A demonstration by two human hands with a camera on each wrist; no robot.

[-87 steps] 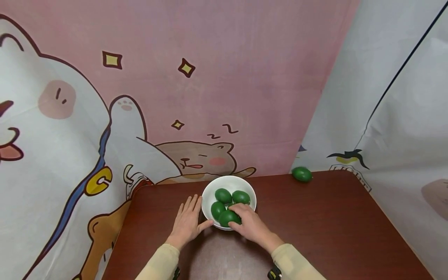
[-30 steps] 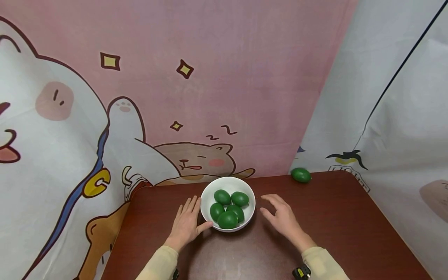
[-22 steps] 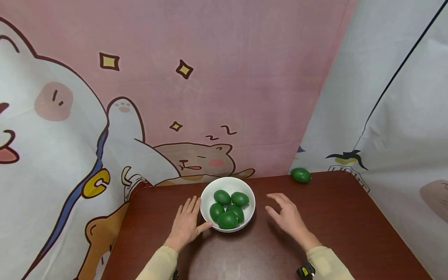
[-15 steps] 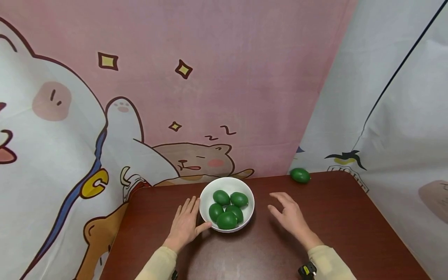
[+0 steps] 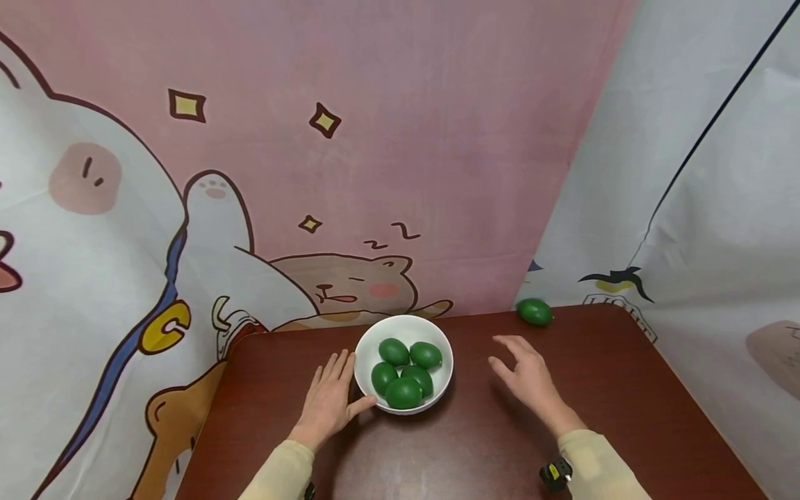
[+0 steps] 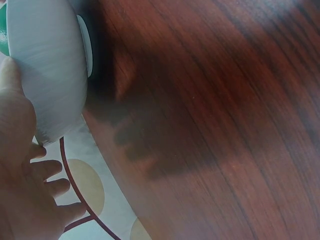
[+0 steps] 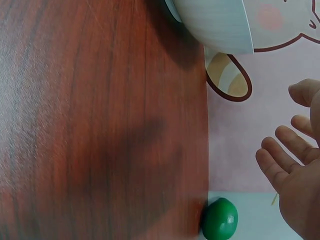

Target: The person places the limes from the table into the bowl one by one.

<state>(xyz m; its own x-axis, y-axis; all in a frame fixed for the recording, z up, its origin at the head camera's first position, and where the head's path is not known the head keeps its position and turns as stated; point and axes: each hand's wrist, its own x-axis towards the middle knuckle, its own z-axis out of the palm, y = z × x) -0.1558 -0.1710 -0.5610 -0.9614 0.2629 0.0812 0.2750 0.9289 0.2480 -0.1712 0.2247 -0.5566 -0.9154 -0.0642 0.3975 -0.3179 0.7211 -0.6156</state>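
Note:
A white bowl point(image 5: 442, 380) holds several green limes point(image 5: 405, 393) near the far edge of the table. My left hand point(image 5: 329, 399) touches the bowl's left side with straight, spread fingers, its thumb at the near rim. In the left wrist view, the bowl's outer wall point(image 6: 50, 70) lies along my thumb and fingers. To the right of the bowl, my right hand point(image 5: 528, 375) hovers over the table with relaxed fingers and nothing in its grasp. Beyond it, a single lime point(image 5: 535, 312) sits at the table's back edge, and the right wrist view shows that lime point(image 7: 220, 219) below my fingers.
The brown wooden table point(image 5: 625, 417) has its back edge against a pink and white cartoon-printed cloth point(image 5: 462, 173). The same cloth hangs at the left, and a pale cloth point(image 5: 719, 264) borders the right side.
My right hand has come off the limes in the bowl and moved right, toward the lone lime. My left hand stays at the bowl. The view has shifted slightly.

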